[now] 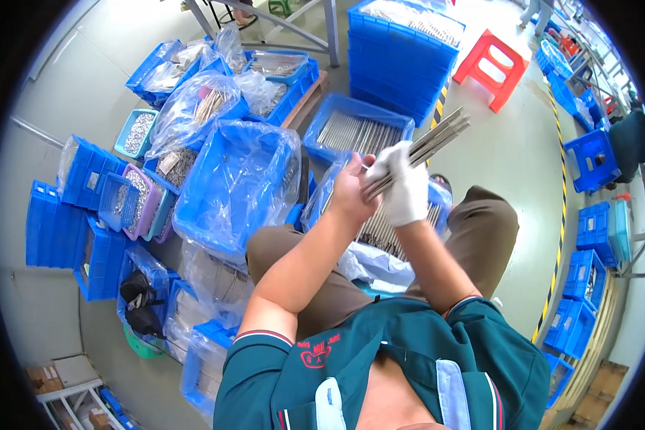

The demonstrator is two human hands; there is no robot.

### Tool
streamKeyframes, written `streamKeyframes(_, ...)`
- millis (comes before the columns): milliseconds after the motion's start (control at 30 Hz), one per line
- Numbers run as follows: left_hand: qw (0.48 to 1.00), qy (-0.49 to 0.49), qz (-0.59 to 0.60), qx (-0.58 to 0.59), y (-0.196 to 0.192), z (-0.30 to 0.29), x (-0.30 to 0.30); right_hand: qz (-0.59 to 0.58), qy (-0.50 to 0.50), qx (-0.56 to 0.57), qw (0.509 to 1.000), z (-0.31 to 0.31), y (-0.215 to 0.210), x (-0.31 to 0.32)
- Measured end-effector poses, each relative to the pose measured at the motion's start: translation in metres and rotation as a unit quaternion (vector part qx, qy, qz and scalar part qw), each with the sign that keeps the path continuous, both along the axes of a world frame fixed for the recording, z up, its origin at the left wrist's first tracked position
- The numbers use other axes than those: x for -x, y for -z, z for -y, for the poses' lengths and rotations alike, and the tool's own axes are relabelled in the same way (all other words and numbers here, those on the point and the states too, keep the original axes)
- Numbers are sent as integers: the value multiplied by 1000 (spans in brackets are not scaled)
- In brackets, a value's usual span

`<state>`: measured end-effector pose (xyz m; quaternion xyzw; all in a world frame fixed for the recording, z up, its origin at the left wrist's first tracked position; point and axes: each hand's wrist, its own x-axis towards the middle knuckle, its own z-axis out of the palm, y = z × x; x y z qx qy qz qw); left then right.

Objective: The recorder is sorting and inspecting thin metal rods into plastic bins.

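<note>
A bundle of thin metal rods slants up to the right in front of me. My right hand, in a white glove, is closed around its middle. My bare left hand grips the lower end, its fingers partly hidden behind the rods. Under both hands, between my knees, lies a mass of similar rods in a blue plastic bin lined with clear film. Just beyond it stands another blue bin with rods lying side by side.
To the left is a large film-lined blue bin, with small baskets of metal parts past it. A tall stack of blue bins and a red stool stand ahead. Yellow-black tape runs along the floor at right.
</note>
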<state>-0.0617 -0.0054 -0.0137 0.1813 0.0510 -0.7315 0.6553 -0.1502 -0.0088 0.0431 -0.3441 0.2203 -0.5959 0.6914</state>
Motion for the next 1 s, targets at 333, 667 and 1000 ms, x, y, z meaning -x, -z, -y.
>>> streamKeyframes(333,977,-40,184,-96,16,8,-29,-251,-78,-40,964,15,30,0)
streamKeyframes(667,945,19,327,11,-27,-3,-70,-568,-175,118,796,54,37,71)
streamKeyframes(1000,954,46,297,-12,-21,5,-55,-432,-244,-41,867,63,71,87)
